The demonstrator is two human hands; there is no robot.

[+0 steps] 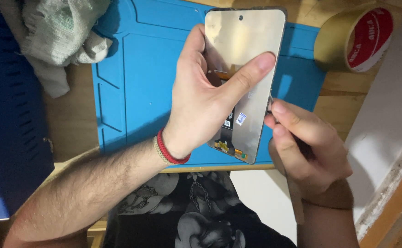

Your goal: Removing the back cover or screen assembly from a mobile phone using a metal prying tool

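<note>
This looks like a small phone-repair bench set up in a home or a modest workshop: a blue silicone repair mat [155, 73] with moulded compartments covers a wooden table [77, 115], and a bare phone display panel [247, 50] with exposed flex cables is being worked on over it. At two o'clock a roll of brown tape [352, 39] lies on the wood, at eleven o'clock a worn rag [58, 32] is bunched up, and at four o'clock a plastered wall [384, 115] with rough wooden trim closes in the spot

Left hand [201, 98] gripping with thumb extended; right hand [304, 149] pinched shut
</note>
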